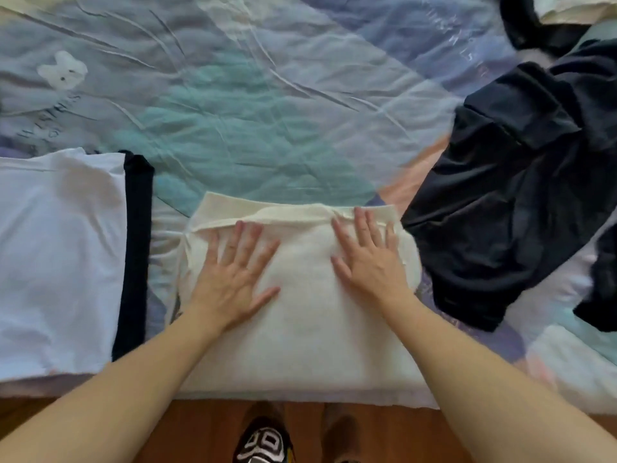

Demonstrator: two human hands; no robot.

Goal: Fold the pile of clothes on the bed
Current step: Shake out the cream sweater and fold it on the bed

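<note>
Cream knit garment (pixel 300 295) sat folded at the near edge of the bed (pixel 250 111), right in front of the person. Left hand (pixel 233 279) and right hand (pixel 370 262) both lay flat on top, fingers straight and spread, grip holding nothing, just pressing. Best bet was probably smoothing outward from the middle so the top edge stayed square. Folded white and black stack (pixel 66 255) lay off to the left, unfolded dark clothes pile (pixel 521 195) to the right. Bedspread was crumpled pastel blue-green, and wooden floor (pixel 100 412) showed below with slippers (pixel 263 439).
</note>
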